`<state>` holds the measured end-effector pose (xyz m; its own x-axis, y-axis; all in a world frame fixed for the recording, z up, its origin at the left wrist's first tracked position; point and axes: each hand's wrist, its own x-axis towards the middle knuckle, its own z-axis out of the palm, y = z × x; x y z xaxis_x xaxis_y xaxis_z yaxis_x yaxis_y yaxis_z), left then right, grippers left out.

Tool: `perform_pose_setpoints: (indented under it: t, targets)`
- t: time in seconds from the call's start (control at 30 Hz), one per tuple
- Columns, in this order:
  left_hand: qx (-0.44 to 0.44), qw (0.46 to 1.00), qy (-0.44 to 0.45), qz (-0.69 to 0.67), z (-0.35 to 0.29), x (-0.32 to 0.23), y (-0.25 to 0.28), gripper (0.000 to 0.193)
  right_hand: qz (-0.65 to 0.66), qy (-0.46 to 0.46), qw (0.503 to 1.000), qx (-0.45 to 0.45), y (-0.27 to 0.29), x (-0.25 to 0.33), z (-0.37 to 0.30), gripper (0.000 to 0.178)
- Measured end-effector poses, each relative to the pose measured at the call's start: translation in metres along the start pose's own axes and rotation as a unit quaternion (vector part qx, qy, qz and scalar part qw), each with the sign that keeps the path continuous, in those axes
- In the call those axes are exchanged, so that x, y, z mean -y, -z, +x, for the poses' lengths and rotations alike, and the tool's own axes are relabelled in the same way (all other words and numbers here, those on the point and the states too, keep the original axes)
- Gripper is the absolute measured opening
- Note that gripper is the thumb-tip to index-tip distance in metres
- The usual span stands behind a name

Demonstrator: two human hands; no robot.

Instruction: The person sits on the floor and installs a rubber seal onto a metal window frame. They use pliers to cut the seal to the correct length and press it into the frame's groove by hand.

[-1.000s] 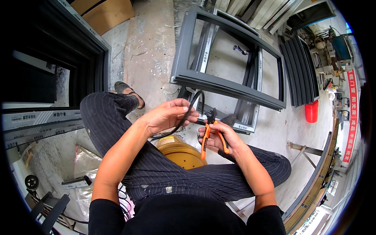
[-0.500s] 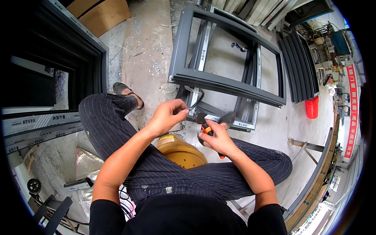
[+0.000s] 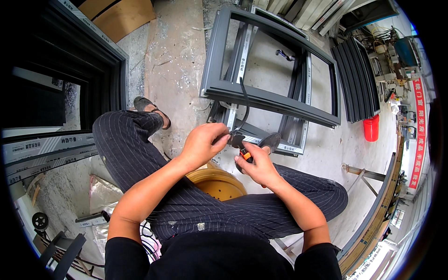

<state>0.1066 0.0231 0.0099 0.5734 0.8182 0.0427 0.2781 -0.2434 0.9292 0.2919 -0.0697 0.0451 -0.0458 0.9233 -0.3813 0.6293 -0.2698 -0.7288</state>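
Observation:
My left hand (image 3: pixel 204 145) has its thumb and fingers pinched on a thin black rubber strip (image 3: pixel 247 106), whose free part curves up in front of a dark grey window frame (image 3: pixel 273 103). In my right hand (image 3: pixel 260 164) are hand shears (image 3: pixel 238 141) with orange and black handles and a broad dark head. The head of the shears is right at my left fingertips, by the strip. Whether the blades touch the strip I cannot tell. Below both hands, a yellow bucket (image 3: pixel 219 181) stands between my legs, with small dark bits in it.
Grey frames (image 3: pixel 65 143) stand stacked on the left. More dark frames (image 3: pixel 357 81) lean at the right, beside a red bucket (image 3: pixel 371 128). Cardboard (image 3: pixel 123 21) lies at the far left. A long brown-sided bench (image 3: pixel 373 219) runs along the right.
The black strip now sticks up much longer from my left fingers. My left hand has shifted slightly right, toward the shears, and the right hand has turned a little.

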Motion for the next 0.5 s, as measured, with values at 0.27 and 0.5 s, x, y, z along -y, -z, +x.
perform_pose_setpoints:
  t: [0.27,0.5]
  targets:
    - [0.004,0.996,-0.068,0.058,-0.0002,0.0046,0.0000,0.009,-0.038,0.027,0.999,-0.020,-0.0040,-0.0029,-0.0009,0.039]
    - [-0.002,0.999,-0.037,0.039,-0.0015,0.0003,0.0005,0.009,-0.141,0.043,0.989,-0.030,-0.0020,0.0002,0.0001,0.030]
